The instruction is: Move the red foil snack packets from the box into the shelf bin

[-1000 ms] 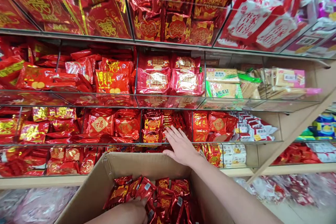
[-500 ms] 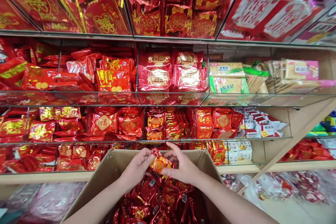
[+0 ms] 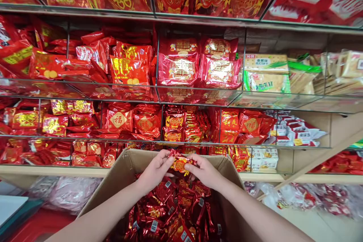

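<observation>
An open cardboard box (image 3: 119,177) stands in front of me, filled with several small red foil snack packets (image 3: 172,211). Above its far edge, my left hand (image 3: 154,172) and my right hand (image 3: 205,172) are both closed on a small bunch of red and gold packets (image 3: 180,163) held between them. Just behind the hands is a glass-fronted shelf compartment (image 3: 184,126) with the same kind of red and gold packets stacked inside.
Glass shelves rise in tiers, packed with red and gold packets (image 3: 124,70). Cracker packs in pale wrappers (image 3: 265,73) fill the right compartments. White boxed packs (image 3: 262,159) sit low right. A wooden brace (image 3: 317,160) slants across the right. Pink bags (image 3: 70,196) lie low left.
My left hand came up out of the box with packets and met my right hand, which drew back from the shelf. Both now hold the bunch slightly higher, and the view has tilted down.
</observation>
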A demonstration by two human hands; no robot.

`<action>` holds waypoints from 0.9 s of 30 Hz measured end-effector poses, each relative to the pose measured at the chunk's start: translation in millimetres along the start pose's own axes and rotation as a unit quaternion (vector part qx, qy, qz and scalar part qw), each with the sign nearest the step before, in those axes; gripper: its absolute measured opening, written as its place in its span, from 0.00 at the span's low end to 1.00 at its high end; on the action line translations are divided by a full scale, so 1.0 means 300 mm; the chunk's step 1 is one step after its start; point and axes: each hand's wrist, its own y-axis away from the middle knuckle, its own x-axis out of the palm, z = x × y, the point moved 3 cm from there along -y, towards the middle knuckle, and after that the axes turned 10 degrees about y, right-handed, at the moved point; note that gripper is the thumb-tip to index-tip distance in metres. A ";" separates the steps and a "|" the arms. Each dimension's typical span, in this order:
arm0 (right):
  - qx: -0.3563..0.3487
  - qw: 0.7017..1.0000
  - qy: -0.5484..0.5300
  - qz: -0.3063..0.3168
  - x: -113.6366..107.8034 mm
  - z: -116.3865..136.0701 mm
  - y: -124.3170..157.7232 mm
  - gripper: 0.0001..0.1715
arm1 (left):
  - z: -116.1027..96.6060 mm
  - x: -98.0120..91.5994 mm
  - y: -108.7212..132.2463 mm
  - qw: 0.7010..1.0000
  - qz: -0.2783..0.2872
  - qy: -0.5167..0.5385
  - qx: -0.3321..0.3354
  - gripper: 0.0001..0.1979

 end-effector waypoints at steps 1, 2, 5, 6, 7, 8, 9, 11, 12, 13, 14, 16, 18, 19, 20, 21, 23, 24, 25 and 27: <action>0.001 1.000 0.014 -0.014 -0.006 -0.003 0.000 0.15 | 0.006 -0.001 -0.003 1.000 0.018 -0.009 -0.002 0.16; 0.000 0.999 0.027 -0.028 -0.011 -0.004 0.000 0.15 | 0.011 -0.004 -0.005 0.999 0.029 -0.020 -0.007 0.17; -0.030 0.995 0.078 -0.058 -0.021 0.009 0.003 0.12 | 0.009 -0.015 -0.010 0.998 0.041 -0.056 -0.008 0.16; -0.044 0.994 0.087 -0.057 -0.020 0.018 0.004 0.12 | 0.000 -0.015 -0.011 0.996 0.051 -0.070 0.005 0.15; -0.057 0.994 0.085 -0.050 -0.017 0.027 0.006 0.12 | -0.012 -0.014 -0.010 0.995 0.059 -0.082 0.025 0.14; -0.064 0.995 0.071 -0.039 -0.012 0.035 0.007 0.13 | -0.024 -0.012 -0.009 0.993 0.064 -0.088 0.046 0.13; -0.065 0.996 0.047 -0.029 -0.007 0.041 0.008 0.13 | -0.033 -0.009 -0.007 0.992 0.069 -0.083 0.062 0.13; -0.053 0.998 -0.008 -0.019 0.001 0.047 0.010 0.14 | -0.037 0.000 -0.003 0.993 0.082 -0.047 0.069 0.17; -0.041 0.998 -0.035 -0.017 0.005 0.046 0.011 0.14 | -0.032 0.006 -0.001 0.994 0.093 -0.024 0.060 0.20; -0.026 0.998 -0.059 -0.016 0.009 0.043 0.011 0.16 | -0.022 0.011 0.001 0.994 0.104 -0.007 0.043 0.23; -0.010 0.997 -0.075 -0.014 0.011 0.038 0.011 0.17 | -0.011 0.015 0.003 0.994 0.111 0.001 0.023 0.25; 0.012 0.996 -0.084 -0.012 0.012 0.027 0.011 0.17 | 0.009 0.016 0.004 0.994 0.108 -0.011 -0.016 0.23; 0.007 0.997 -0.066 -0.026 0.002 0.019 0.008 0.17 | 0.019 0.010 0.002 0.993 0.102 -0.044 -0.040 0.21; -0.004 0.998 -0.050 -0.038 -0.006 0.018 0.007 0.17 | 0.019 0.006 0.000 0.992 0.103 -0.061 -0.043 0.20; -0.018 0.998 -0.029 -0.046 -0.014 0.017 0.005 0.16 | 0.017 0.003 -0.002 0.991 0.106 -0.074 -0.042 0.19; -0.031 0.998 -0.007 -0.050 -0.020 0.017 0.003 0.15 | 0.013 0.000 -0.003 0.990 0.110 -0.084 -0.038 0.18; -0.042 0.998 0.024 -0.035 -0.025 0.014 0.002 0.13 | 0.000 -0.008 -0.007 0.989 0.103 -0.101 -0.012 0.17; -0.040 0.999 0.030 -0.017 -0.023 0.012 0.002 0.12 | -0.008 -0.012 -0.008 0.989 0.094 -0.113 0.005 0.16; -0.035 0.999 0.028 0.004 -0.020 0.011 0.003 0.13 | -0.016 -0.015 -0.008 0.988 0.084 -0.125 0.024 0.16; -0.028 0.999 0.016 0.040 -0.014 0.017 0.007 0.16 | -0.036 -0.019 -0.008 0.985 0.065 -0.145 0.062 0.16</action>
